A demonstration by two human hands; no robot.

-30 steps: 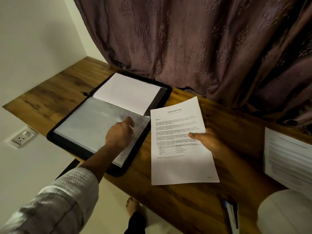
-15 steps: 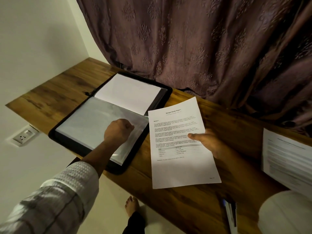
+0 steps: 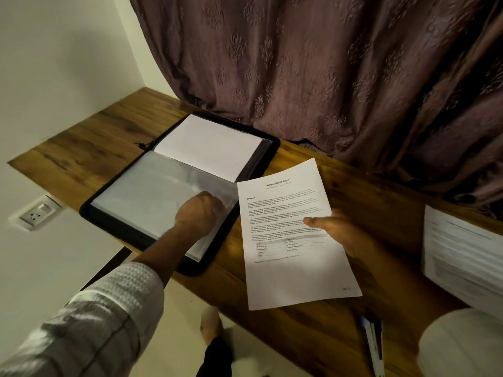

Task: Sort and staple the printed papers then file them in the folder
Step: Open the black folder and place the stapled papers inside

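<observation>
A: Going by the head view, where does the filing stand?

B: The folder (image 3: 190, 268) lies open on the desk (image 3: 95, 148). The printed report (image 3: 294, 268) is held just beside its right edge, not yet inside. The right hand (image 3: 344, 235) pinches that report, thumb on top and fingers beneath.

A: And the left hand (image 3: 200, 213)?

B: It rests on the clear sleeve (image 3: 147, 197), near the sleeve's right edge, with its fingers curled under. Whether they pinch the plastic I cannot tell, because the fingertips are hidden.

A: So how should the slide-in go?

B: I'd judge the sleeve's mouth has to be lifted open first, the top film parted from the one below. Then the report's edge should be squared to the opening and fed in flat, since a tilted sheet would likely catch a corner and crease. Pressing the sleeve down while pushing should stop the film from bunching.

A: Now count.

B: One folder, with one white sheet (image 3: 209, 148) in its far half. One report in hand, though I cannot tell how many pages it has or whether it is stapled. One further paper pile (image 3: 462, 254) at the right, well apart from the folder. One blue-and-white object (image 3: 373, 341) at the desk's near edge, too blurred to name. One wall socket (image 3: 35, 213), one curtain (image 3: 326, 77), two hands.
</observation>
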